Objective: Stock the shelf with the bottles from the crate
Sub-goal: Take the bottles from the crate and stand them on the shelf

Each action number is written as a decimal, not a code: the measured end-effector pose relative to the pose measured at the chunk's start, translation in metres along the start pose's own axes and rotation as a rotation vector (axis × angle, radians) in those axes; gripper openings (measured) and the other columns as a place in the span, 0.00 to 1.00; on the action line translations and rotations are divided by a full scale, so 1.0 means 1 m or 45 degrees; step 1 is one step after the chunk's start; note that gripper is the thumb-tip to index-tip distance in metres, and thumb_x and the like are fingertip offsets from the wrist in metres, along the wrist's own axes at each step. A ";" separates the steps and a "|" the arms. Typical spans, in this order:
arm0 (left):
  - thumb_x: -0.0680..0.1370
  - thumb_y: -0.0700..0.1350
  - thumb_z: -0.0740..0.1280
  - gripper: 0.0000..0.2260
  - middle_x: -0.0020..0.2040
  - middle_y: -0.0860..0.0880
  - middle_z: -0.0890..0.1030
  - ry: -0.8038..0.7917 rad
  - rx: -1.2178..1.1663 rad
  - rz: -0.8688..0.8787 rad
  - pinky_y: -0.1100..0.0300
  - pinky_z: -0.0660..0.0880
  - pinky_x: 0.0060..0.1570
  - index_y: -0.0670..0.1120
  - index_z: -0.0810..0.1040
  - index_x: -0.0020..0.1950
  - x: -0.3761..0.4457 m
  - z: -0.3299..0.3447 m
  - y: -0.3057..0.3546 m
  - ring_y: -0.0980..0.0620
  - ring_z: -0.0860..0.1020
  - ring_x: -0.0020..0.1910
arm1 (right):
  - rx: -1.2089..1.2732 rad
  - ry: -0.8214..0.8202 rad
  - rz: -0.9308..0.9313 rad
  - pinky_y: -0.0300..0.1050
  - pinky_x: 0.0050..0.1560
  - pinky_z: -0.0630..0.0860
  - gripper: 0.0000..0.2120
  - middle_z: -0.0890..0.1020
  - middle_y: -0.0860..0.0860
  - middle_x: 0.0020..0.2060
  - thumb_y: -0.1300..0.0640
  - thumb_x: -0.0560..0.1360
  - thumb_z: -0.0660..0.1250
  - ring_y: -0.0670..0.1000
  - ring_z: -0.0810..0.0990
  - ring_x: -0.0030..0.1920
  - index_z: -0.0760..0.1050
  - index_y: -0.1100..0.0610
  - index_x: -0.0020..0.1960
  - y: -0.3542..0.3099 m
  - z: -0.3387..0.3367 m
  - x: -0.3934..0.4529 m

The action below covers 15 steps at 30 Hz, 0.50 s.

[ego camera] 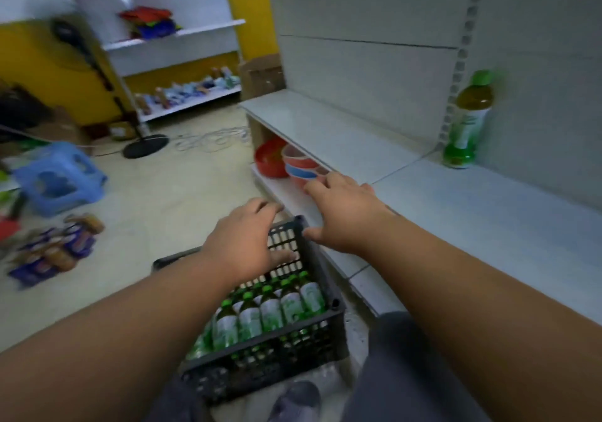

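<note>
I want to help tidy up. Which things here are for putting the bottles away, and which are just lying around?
For the job:
crate
bottles in the crate
shelf
bottle on the shelf
left hand
right hand

Just lying about:
blue stool
bowls
fan
packs on the floor
cable
box

Blue stool [60, 179] — perhaps bowls [301, 169] nearby

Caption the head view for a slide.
Both empty hands, left and right, hover above dark plastic crate of green-capped bottles beside white shelf.
</note>
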<state>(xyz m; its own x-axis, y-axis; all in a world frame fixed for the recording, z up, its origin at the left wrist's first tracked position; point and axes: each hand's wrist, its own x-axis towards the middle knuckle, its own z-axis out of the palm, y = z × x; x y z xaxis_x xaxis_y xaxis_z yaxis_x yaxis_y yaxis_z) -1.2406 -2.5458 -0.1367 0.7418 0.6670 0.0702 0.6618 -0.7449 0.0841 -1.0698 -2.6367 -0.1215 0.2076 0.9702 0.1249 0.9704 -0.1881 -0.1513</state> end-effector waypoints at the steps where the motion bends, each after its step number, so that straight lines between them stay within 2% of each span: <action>1: 0.70 0.68 0.71 0.41 0.73 0.50 0.68 -0.016 0.034 -0.068 0.47 0.71 0.65 0.53 0.62 0.78 -0.018 -0.004 -0.013 0.47 0.70 0.69 | 0.026 -0.008 -0.041 0.59 0.62 0.67 0.33 0.71 0.55 0.65 0.37 0.71 0.68 0.59 0.69 0.66 0.64 0.49 0.71 -0.017 0.002 0.004; 5: 0.69 0.69 0.70 0.40 0.70 0.50 0.71 -0.058 0.047 -0.323 0.50 0.73 0.62 0.54 0.64 0.76 -0.076 -0.003 -0.070 0.47 0.72 0.66 | 0.087 -0.066 -0.140 0.59 0.59 0.71 0.31 0.73 0.55 0.62 0.37 0.70 0.69 0.59 0.72 0.62 0.66 0.48 0.68 -0.077 0.022 0.022; 9: 0.67 0.68 0.74 0.42 0.70 0.49 0.72 -0.087 -0.083 -0.509 0.52 0.72 0.62 0.53 0.64 0.76 -0.114 0.034 -0.124 0.47 0.71 0.66 | 0.112 -0.156 -0.209 0.58 0.58 0.73 0.31 0.73 0.55 0.60 0.37 0.70 0.70 0.59 0.74 0.60 0.66 0.49 0.67 -0.126 0.071 0.050; 15: 0.69 0.67 0.72 0.42 0.71 0.48 0.72 -0.143 -0.175 -0.639 0.50 0.70 0.64 0.51 0.64 0.77 -0.137 0.120 -0.199 0.46 0.71 0.67 | 0.221 -0.491 -0.178 0.57 0.59 0.75 0.33 0.71 0.57 0.64 0.40 0.71 0.73 0.59 0.73 0.62 0.66 0.52 0.69 -0.190 0.182 0.094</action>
<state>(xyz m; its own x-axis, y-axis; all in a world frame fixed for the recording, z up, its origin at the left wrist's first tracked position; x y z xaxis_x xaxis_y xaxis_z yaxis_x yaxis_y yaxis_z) -1.4612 -2.4907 -0.2823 0.3493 0.9295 -0.1186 0.9237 -0.3203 0.2102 -1.2570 -2.4819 -0.2594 -0.0175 0.9767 -0.2140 0.9439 -0.0545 -0.3258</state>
